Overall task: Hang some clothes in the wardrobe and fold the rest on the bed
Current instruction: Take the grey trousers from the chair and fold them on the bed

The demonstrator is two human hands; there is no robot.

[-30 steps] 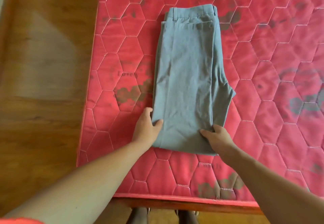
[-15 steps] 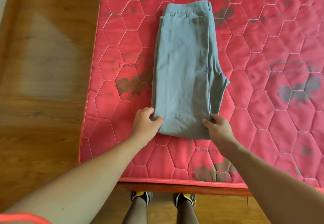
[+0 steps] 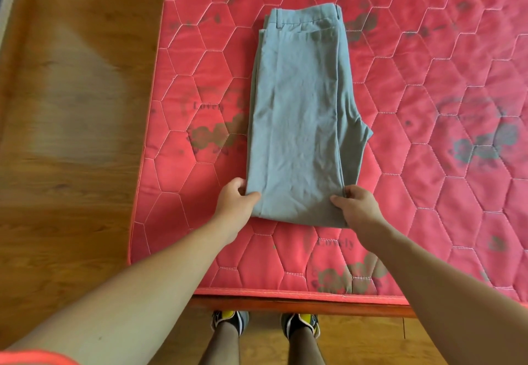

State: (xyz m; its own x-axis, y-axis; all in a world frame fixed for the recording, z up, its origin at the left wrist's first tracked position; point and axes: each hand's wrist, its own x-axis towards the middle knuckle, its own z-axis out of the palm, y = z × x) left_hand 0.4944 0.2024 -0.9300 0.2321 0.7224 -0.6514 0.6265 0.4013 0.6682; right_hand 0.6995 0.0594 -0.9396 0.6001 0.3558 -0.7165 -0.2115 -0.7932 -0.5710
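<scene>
A pair of grey trousers lies folded lengthwise on the red quilted mattress, waistband at the far end and the folded end nearest me. My left hand pinches the near left corner of the trousers, thumb on top and fingers curled under the edge. At the near right corner my right hand grips the cloth the same way.
The mattress's front edge sits on a wooden bed frame just ahead of my shoes. Wooden floor runs along the left of the bed. The mattress stretches off to the right.
The near end of the trousers has slid a little further from the mattress's front edge, with both hands holding its corners. My fingers have curled tighter round the cloth.
</scene>
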